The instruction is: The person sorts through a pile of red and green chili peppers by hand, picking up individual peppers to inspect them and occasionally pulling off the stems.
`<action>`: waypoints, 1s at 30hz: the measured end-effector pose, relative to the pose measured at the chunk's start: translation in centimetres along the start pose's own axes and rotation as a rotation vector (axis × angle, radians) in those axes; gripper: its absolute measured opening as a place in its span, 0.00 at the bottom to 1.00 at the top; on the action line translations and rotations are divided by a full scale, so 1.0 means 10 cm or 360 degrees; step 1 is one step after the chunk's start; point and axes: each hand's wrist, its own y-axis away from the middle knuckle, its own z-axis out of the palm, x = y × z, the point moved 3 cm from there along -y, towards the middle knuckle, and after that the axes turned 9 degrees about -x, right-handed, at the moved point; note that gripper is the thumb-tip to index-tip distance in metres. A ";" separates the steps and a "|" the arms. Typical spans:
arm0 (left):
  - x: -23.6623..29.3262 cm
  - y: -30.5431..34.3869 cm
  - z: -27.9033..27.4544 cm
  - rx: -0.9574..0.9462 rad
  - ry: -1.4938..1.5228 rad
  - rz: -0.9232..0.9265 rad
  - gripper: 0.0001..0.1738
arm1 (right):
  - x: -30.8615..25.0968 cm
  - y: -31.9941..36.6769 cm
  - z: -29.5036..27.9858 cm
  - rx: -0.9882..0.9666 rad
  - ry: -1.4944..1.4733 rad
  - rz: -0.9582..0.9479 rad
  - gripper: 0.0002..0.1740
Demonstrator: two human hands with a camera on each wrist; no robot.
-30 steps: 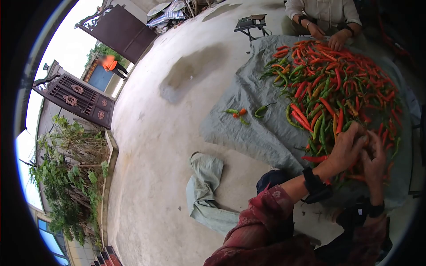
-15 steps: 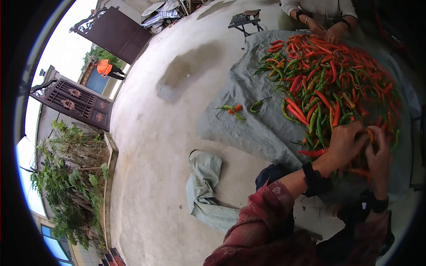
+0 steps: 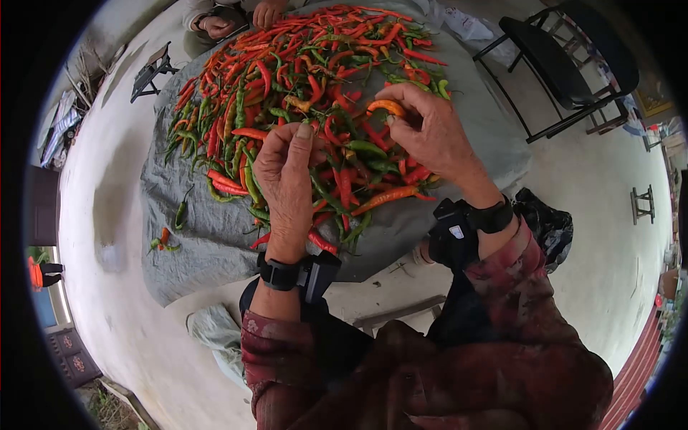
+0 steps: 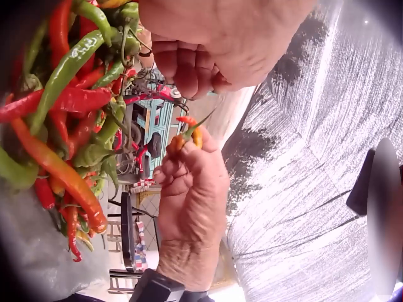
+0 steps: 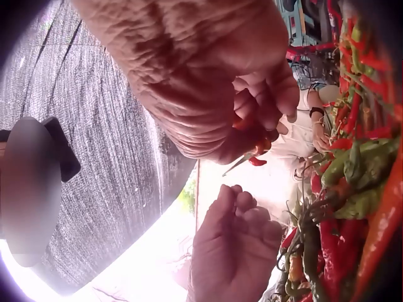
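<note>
My right hand (image 3: 432, 132) pinches a curved orange chili pepper (image 3: 387, 107) between thumb and fingers, above the heap. From the left wrist view, its thin green stem (image 4: 201, 124) points up, with a red tip close by. To the left, my left hand (image 3: 285, 161) is raised with curled fingers and the thumb against the forefinger. Nothing shows in its grasp in the right wrist view, where its fingertips sit just below the pepper's stem. Under both hands lies a big heap of red, green and orange chili peppers (image 3: 236, 129) on a grey cloth (image 3: 208, 261).
Across the heap, another person's hands (image 3: 266, 13) are at its far edge. A black chair (image 3: 552, 68) stands to the right and a small folding stool (image 3: 152, 72) at the far left. A few chilies (image 3: 182, 211) lie apart on the cloth. Crumpled cloth (image 3: 215, 331) is on the floor.
The head view has swung to the right, bringing the chair into sight. My hands, close together before, are now apart, the right one holding the orange chili pepper.
</note>
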 end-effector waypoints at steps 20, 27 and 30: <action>-0.15 0.02 0.23 -0.0441 -0.2078 0.0740 0.08 | 0.30 0.04 0.36 -0.0276 0.0379 -0.0312 0.08; -0.02 0.00 0.12 -0.0305 -0.1939 0.0653 0.06 | 0.59 -0.08 -0.01 0.0029 -0.0320 0.0026 0.11; -0.01 0.03 0.13 -0.0301 -0.1933 0.0664 0.05 | 0.80 -0.09 -0.15 0.0327 -0.0169 0.0372 0.13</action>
